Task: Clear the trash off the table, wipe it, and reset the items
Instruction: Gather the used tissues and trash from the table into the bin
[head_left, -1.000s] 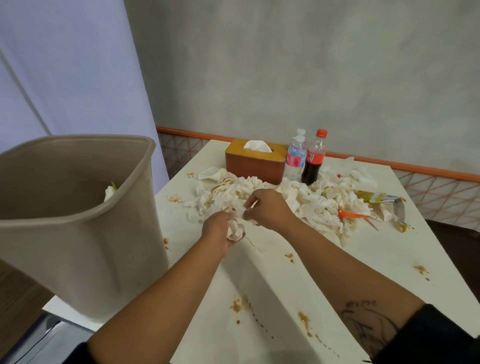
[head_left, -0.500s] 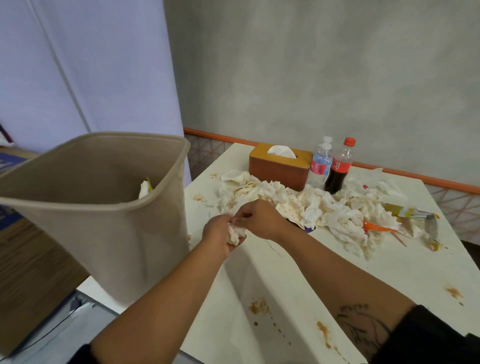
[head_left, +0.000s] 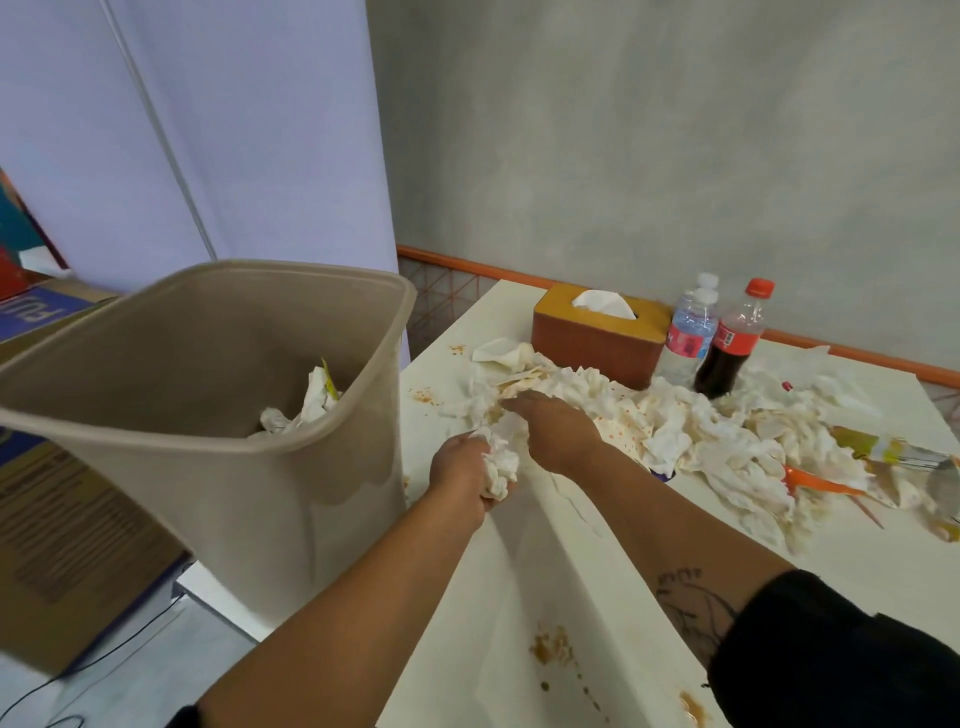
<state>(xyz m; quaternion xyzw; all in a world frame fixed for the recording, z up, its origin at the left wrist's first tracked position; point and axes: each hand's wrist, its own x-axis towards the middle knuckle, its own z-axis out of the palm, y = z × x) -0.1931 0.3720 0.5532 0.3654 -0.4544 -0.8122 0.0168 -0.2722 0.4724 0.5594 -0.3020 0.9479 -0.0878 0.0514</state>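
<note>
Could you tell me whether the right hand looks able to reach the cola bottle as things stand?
Probably yes: only the low pile of crumpled tissues lies between the right hand and the cola bottle. The water bottle stands close beside it, so a grasp may nudge that.

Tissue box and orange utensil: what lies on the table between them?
In the head view, a heap of crumpled, stained tissues covers the table between the tissue box and the orange utensil.

Single head view, looking forward-down (close over hands), table (head_left: 597, 545) ahead, wall beyond.
</note>
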